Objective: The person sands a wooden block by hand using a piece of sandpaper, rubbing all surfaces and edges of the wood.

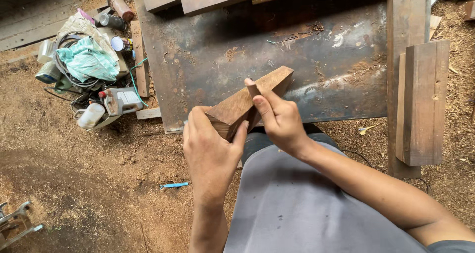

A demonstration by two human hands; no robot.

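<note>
Both hands are clamped on a long, rectangular brown block of sawn wood (pixel 250 100), held in the air above the near edge of a rusty, sawdust-streaked metal sheet worktop (pixel 326 75) and just over the person's grey-clad lap. The left hand (pixel 210 154) wraps the near end from below and from the side, thumb along one face; the right hand (pixel 279 119) closes on the upper side of the block a little further along, fingers curled over the top edge. The far end points up and away, unsupported. Since the block rests on nothing, it would likely drop onto the lap or the sawdust-covered dirt floor (pixel 89 183) if either grasp loosened, and the fine dust on everything makes a slip more probable. Its sawn corners look sharp and the faces rough, so a sliding palm risks a splinter. If swung left, the block could strike the heap of tools, cans and a crumpled turquoise cloth (pixel 88 59) lying on the floor by the worktop's corner. To the right, a stack of thick weathered timber planks (pixel 420 99) lies half over the worktop edge, near enough to be knocked by an elbow.
</note>
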